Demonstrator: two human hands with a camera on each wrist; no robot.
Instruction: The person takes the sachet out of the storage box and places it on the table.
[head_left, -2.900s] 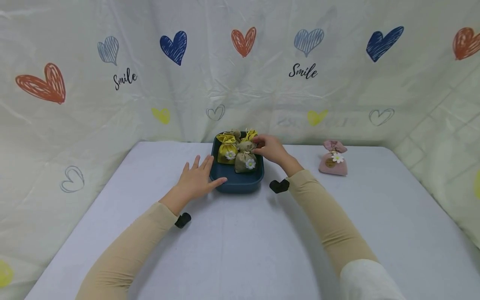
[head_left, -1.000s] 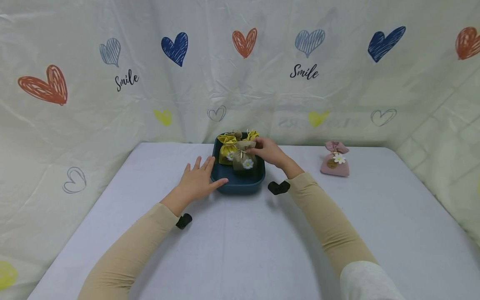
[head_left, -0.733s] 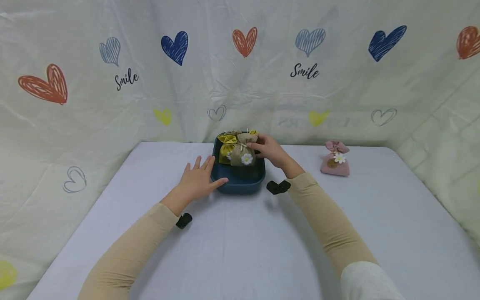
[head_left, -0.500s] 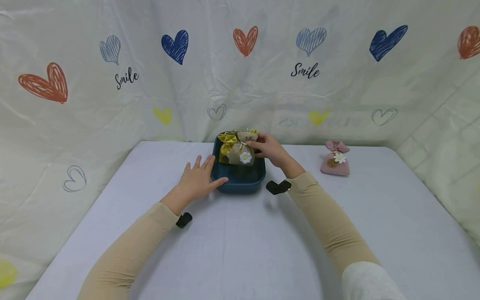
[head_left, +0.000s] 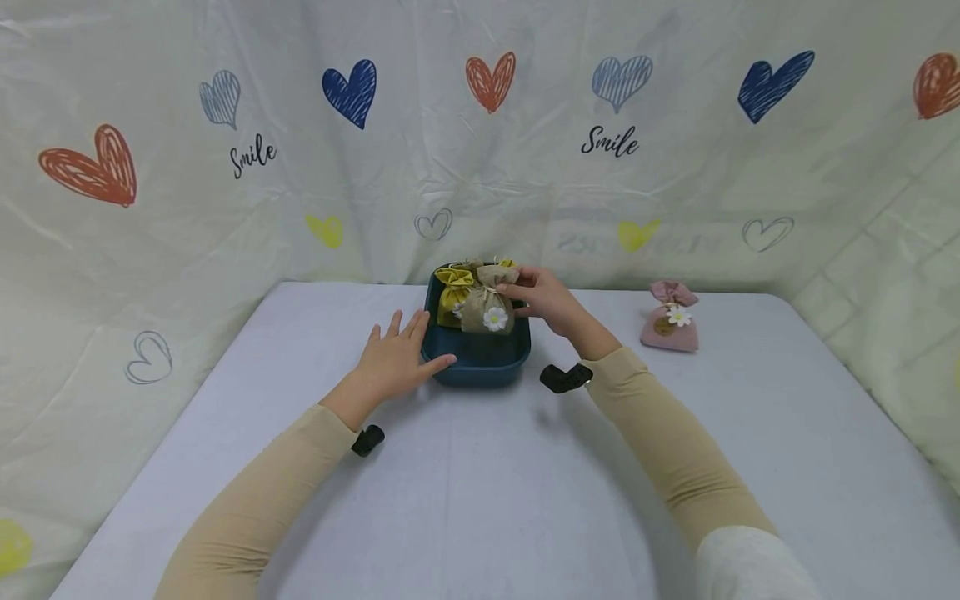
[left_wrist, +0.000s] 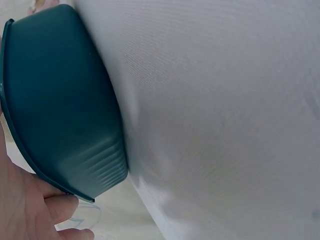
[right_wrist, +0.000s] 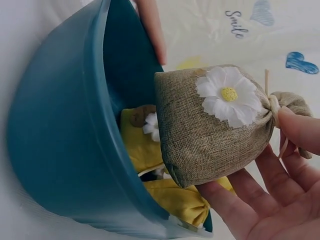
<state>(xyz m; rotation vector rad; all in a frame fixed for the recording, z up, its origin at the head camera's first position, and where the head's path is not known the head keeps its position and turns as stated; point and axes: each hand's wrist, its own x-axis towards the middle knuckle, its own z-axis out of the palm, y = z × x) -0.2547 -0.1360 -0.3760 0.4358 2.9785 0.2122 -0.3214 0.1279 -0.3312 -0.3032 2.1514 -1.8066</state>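
Note:
A tan burlap drawstring pouch (head_left: 480, 312) with a white flower is pinched at its tied neck by my right hand (head_left: 551, 300). In the right wrist view the pouch (right_wrist: 200, 145) hangs sideways at the opening of a dark blue bin (right_wrist: 60, 130), thumb on the neck and fingers spread below. My left hand (head_left: 390, 358) lies along the left side of the bin (head_left: 480, 377), fingers straight and apart, thumb toward the front rim. Inside the bin, a yellow pouch (head_left: 452, 308) stands beside the tan one, with more yellow and tan pouches partly hidden behind.
A pink pouch (head_left: 670, 335) with a white flower stands on the white-covered table (head_left: 450, 500), right of the bin. Behind the table hangs a pale sheet (head_left: 555, 167) printed with hearts. A black wrist camera (head_left: 566, 378) sits under my right wrist.
My right hand has raised the tan pouch from its place among the others in the bin. Over the last half second it shifted slightly right. My left hand has stayed put.

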